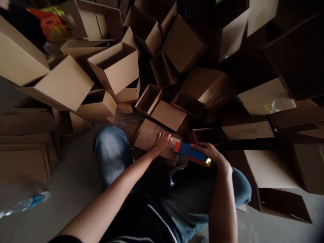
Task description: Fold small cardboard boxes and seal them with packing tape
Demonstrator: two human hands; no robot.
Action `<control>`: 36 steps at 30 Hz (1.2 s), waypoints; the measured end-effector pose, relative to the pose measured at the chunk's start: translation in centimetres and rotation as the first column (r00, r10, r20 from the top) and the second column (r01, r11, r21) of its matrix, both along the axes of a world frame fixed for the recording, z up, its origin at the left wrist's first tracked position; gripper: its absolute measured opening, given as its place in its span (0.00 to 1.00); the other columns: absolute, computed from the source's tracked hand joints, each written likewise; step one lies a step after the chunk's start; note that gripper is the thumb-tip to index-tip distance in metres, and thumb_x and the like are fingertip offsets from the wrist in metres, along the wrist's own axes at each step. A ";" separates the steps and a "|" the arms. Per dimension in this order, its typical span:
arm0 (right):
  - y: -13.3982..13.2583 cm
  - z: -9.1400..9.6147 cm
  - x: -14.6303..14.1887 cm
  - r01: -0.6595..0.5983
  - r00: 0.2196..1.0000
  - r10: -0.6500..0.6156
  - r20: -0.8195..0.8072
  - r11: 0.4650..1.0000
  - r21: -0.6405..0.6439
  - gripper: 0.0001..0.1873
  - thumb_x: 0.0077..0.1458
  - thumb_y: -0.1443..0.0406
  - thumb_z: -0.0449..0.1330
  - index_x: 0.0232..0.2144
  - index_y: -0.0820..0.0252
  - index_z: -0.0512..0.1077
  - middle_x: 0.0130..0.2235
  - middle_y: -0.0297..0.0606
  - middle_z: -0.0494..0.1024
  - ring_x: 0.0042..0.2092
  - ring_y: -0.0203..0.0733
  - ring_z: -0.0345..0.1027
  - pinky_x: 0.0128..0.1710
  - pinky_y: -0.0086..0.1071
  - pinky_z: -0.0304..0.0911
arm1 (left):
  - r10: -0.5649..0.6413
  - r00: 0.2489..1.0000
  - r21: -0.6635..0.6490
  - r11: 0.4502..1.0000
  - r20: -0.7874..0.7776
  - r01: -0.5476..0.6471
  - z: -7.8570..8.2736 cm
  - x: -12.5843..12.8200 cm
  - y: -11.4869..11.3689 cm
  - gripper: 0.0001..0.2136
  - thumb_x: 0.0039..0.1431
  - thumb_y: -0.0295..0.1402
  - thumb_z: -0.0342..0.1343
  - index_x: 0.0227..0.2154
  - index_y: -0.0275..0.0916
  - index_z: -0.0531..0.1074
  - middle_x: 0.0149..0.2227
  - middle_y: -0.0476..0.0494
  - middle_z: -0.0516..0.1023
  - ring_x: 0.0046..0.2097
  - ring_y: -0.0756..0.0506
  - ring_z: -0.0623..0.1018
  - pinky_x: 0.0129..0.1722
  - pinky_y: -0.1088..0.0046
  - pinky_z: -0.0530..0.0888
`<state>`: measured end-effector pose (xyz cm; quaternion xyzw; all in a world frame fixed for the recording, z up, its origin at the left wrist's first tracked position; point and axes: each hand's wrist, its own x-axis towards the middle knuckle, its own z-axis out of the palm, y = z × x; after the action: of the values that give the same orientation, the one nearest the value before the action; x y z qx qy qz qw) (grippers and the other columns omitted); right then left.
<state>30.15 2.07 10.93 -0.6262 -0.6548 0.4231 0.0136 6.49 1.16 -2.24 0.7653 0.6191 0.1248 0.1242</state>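
Note:
A small closed cardboard box (145, 137) sits between my knees, its top facing up. My left hand (163, 141) presses on the top of this box, fingers bent and close together against the cardboard. In my right hand (209, 151) is a long blue-and-orange tool (191, 152), gripped from above at its right part. The tool's orange end points left and lies at the right edge of the box top, close to my left fingers. A shiny yellowish bit shows at its other end. I cannot make out its exact kind or whether it touches the box.
Many open cardboard boxes (121, 71) lie heaped ahead and to the right. Flat cardboard (22, 162) is stacked at the left, with a plastic bottle (32, 201) on the floor nearby. An open box (270, 168) stands by my right knee. Orange cloth or bag (50, 23) shows at upper left.

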 end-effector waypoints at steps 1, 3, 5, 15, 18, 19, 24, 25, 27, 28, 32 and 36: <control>0.1 -0.1 0.0 -0.009 1.000 0.009 0.004 1.000 0.001 0.32 0.52 0.39 0.57 0.35 0.59 0.83 0.34 0.39 0.84 0.37 0.48 0.75 0.34 0.32 0.66 | -0.013 1.000 0.003 1.000 -0.017 0.013 -0.2 0.2 0.0 0.10 0.72 0.32 0.46 0.46 0.38 0.72 0.48 0.39 0.78 0.54 0.41 0.74 0.60 0.59 0.63; 0.3 -0.4 0.0 -0.027 0.999 0.027 0.022 1.000 0.000 0.31 0.52 0.40 0.57 0.35 0.59 0.83 0.34 0.39 0.84 0.38 0.48 0.75 0.34 0.32 0.66 | -0.048 0.998 0.008 0.999 -0.045 0.048 -0.5 0.7 0.1 0.10 0.71 0.30 0.47 0.48 0.36 0.71 0.50 0.37 0.78 0.56 0.41 0.73 0.63 0.58 0.60; 0.6 -0.8 -0.1 -0.029 0.997 0.030 0.064 1.000 -0.005 0.29 0.53 0.41 0.57 0.35 0.58 0.83 0.33 0.40 0.84 0.38 0.48 0.76 0.34 0.32 0.66 | -0.073 0.996 -0.002 0.997 -0.048 0.073 -0.5 0.9 0.1 0.10 0.70 0.32 0.50 0.49 0.35 0.71 0.51 0.36 0.77 0.57 0.40 0.73 0.64 0.58 0.58; 1.5 -2.1 -0.6 -0.039 0.986 0.055 0.158 0.994 -0.101 0.25 0.58 0.47 0.56 0.38 0.59 0.82 0.37 0.41 0.84 0.40 0.47 0.76 0.39 0.32 0.68 | -0.053 0.999 -0.017 0.998 0.010 0.053 0.9 0.6 -0.5 0.13 0.72 0.36 0.44 0.48 0.36 0.71 0.50 0.38 0.77 0.55 0.40 0.73 0.61 0.60 0.62; 1.5 -2.0 -1.1 -0.051 0.983 0.070 0.170 0.992 -0.114 0.25 0.59 0.48 0.56 0.39 0.60 0.83 0.39 0.42 0.84 0.42 0.47 0.77 0.40 0.31 0.68 | -0.083 0.996 0.000 0.997 -0.021 0.083 0.5 0.6 -0.5 0.14 0.73 0.33 0.42 0.48 0.36 0.71 0.50 0.37 0.77 0.55 0.40 0.73 0.62 0.59 0.60; 1.4 -1.9 -1.2 -0.051 0.983 0.071 0.167 0.992 -0.119 0.25 0.59 0.48 0.57 0.40 0.60 0.83 0.40 0.42 0.84 0.43 0.47 0.77 0.41 0.31 0.68 | -0.084 0.996 0.001 0.996 -0.024 0.084 0.3 0.6 -0.6 0.14 0.72 0.33 0.42 0.49 0.36 0.71 0.50 0.37 0.77 0.55 0.40 0.73 0.63 0.58 0.60; 1.3 -1.9 -2.0 -0.083 0.985 0.099 0.142 0.990 -0.117 0.31 0.52 0.40 0.61 0.38 0.59 0.84 0.39 0.43 0.85 0.43 0.51 0.78 0.43 0.34 0.70 | -0.079 0.997 -0.013 0.997 -0.012 0.079 0.6 0.0 -0.9 0.14 0.72 0.33 0.44 0.51 0.36 0.71 0.52 0.37 0.77 0.57 0.40 0.72 0.65 0.57 0.58; 1.3 -2.0 -2.2 -0.098 0.984 0.114 0.137 0.988 -0.118 0.32 0.51 0.38 0.61 0.37 0.59 0.84 0.39 0.43 0.85 0.43 0.51 0.78 0.43 0.34 0.70 | -0.078 0.997 -0.009 0.997 -0.011 0.077 0.7 -0.3 -1.0 0.14 0.72 0.33 0.44 0.50 0.36 0.71 0.52 0.37 0.77 0.57 0.40 0.73 0.66 0.57 0.58; 1.3 -2.5 -2.7 -0.122 0.983 0.137 0.123 0.985 -0.122 0.33 0.49 0.37 0.62 0.37 0.58 0.84 0.39 0.43 0.84 0.43 0.52 0.78 0.43 0.35 0.71 | -0.069 0.998 0.002 0.998 -0.015 0.069 1.2 -1.2 -1.2 0.13 0.72 0.32 0.44 0.49 0.38 0.72 0.51 0.38 0.78 0.56 0.41 0.73 0.66 0.57 0.57; 1.3 -2.8 -2.9 -0.130 0.983 0.144 0.117 0.984 -0.126 0.33 0.48 0.37 0.62 0.38 0.58 0.84 0.39 0.44 0.85 0.44 0.53 0.78 0.44 0.35 0.71 | -0.064 0.998 0.007 0.998 -0.018 0.064 1.4 -1.8 -1.3 0.13 0.72 0.32 0.44 0.49 0.38 0.72 0.50 0.38 0.78 0.55 0.41 0.74 0.65 0.57 0.58; 1.6 -4.1 -3.7 -0.183 0.979 0.192 0.070 0.976 -0.122 0.32 0.50 0.37 0.61 0.40 0.55 0.83 0.41 0.42 0.85 0.46 0.53 0.78 0.46 0.36 0.71 | -0.059 0.997 0.015 0.998 -0.040 0.060 2.0 -3.7 -1.7 0.12 0.72 0.31 0.43 0.46 0.39 0.72 0.48 0.39 0.78 0.54 0.41 0.74 0.64 0.58 0.59; 1.7 -4.6 -4.0 -0.188 0.973 0.202 0.114 0.975 -0.122 0.33 0.53 0.39 0.60 0.45 0.56 0.82 0.45 0.44 0.84 0.48 0.54 0.78 0.50 0.39 0.70 | -0.050 0.997 -0.004 0.999 -0.064 0.050 1.8 -4.1 -1.5 0.13 0.73 0.31 0.41 0.45 0.38 0.71 0.48 0.39 0.78 0.55 0.42 0.74 0.64 0.59 0.58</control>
<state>26.12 3.77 6.29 -0.5839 -0.6884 0.4177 -0.1036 2.44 -0.35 -0.40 0.7842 0.6034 0.0965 0.1083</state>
